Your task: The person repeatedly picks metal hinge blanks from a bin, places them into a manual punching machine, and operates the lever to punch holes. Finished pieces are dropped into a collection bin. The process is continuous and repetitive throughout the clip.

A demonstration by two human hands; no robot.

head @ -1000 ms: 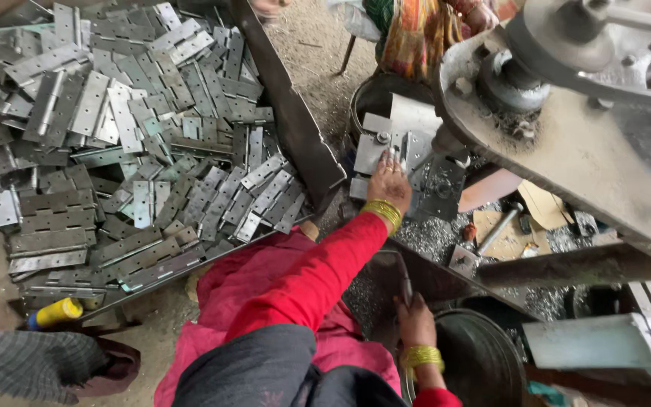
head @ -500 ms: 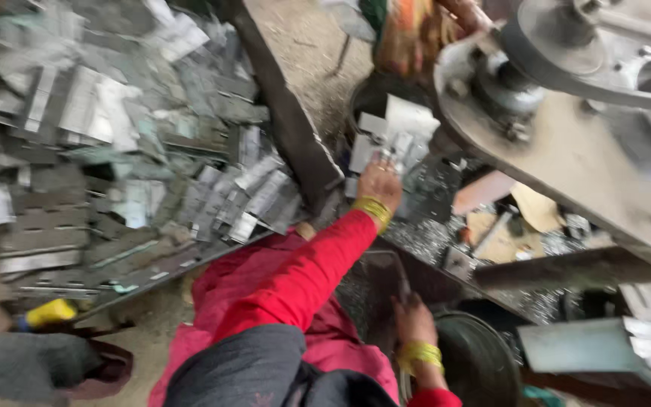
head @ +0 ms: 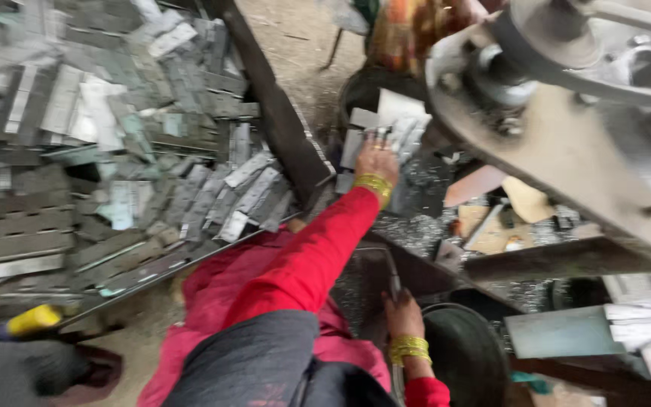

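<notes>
Head view looks down on a cluttered metalworking spot, and much of it is blurred. Reaching forward in a red sleeve, the left hand (head: pixel 374 160) lies on a small stack of pale metal plates (head: pixel 386 128) that sits just beside the machine's lower edge; the fingers are spread over the top plate, but the blur keeps me from telling whether they actually grip it. A gold bangle (head: pixel 374 185) circles that wrist. Lower down and close to the body, the right hand (head: pixel 403 316) is wrapped around a thin dark metal rod (head: pixel 392 273) that stands nearly upright, with stacked gold bangles at its wrist too. The two hands are well apart, one far forward and one near the lap.

Left of the arm, a dark metal tray (head: pixel 295 143) holds a large heap of flat grey perforated strips (head: pixel 114 151), lying every which way. Over the upper right looms a heavy grey machine (head: pixel 566 113) with a round wheel at its top. Beneath it lie metal shavings (head: pixel 423 226) and scraps of cardboard (head: pixel 521 203). A dark round tub (head: pixel 465 362) sits just beside the right hand. At lower left, a yellow-handled object (head: pixel 32 320) lies on the dirt floor (head: pixel 303 38).
</notes>
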